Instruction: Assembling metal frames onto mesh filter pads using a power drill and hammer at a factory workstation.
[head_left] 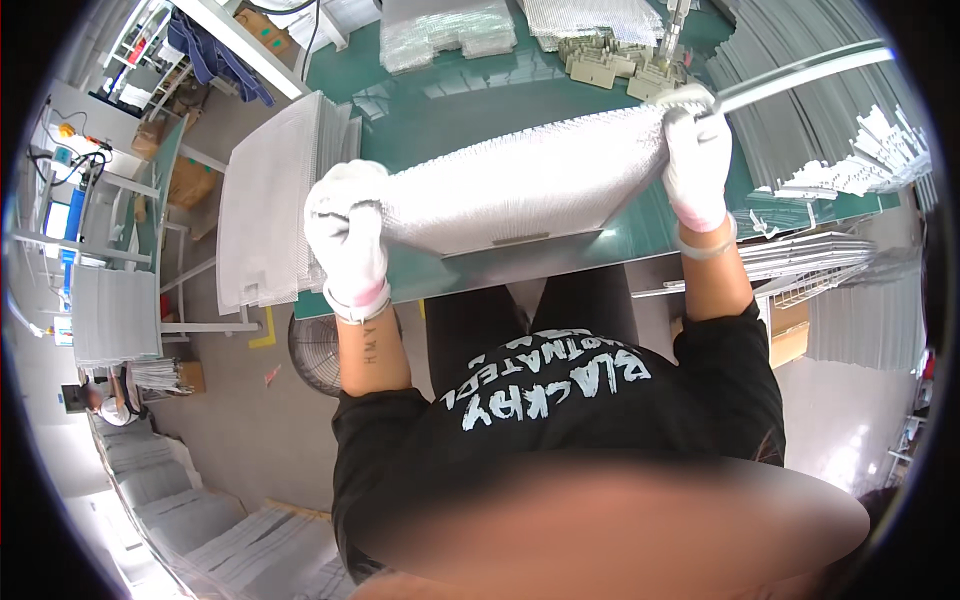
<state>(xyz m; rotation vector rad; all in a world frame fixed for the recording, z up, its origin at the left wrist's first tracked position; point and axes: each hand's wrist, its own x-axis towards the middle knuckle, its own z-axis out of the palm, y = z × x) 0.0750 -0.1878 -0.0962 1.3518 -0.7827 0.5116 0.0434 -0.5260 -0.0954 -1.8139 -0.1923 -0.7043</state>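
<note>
My left hand (347, 222), in a white glove, is closed on the left end of a silvery-white ribbed sheet (530, 185). At its upper right corner my right hand (696, 155), also gloved, grips the same sheet. The sheet is held tilted above the front edge of a green-topped table (450, 110), its upper edge bowed and its surface finely textured. Whether it is one sheet or several together, I cannot tell. Fingertips of both hands are partly hidden behind it. Beige blocks (600, 62) sit on the table beyond my right hand.
Pale sheets (265, 200) stand stacked by the table's left end. More translucent sheets (445, 30) lie at the back, and a large grey stack (800, 90) fills the right side behind a metal bar (800, 78). A floor fan (318, 355) stands below; another person (110, 400) is far left.
</note>
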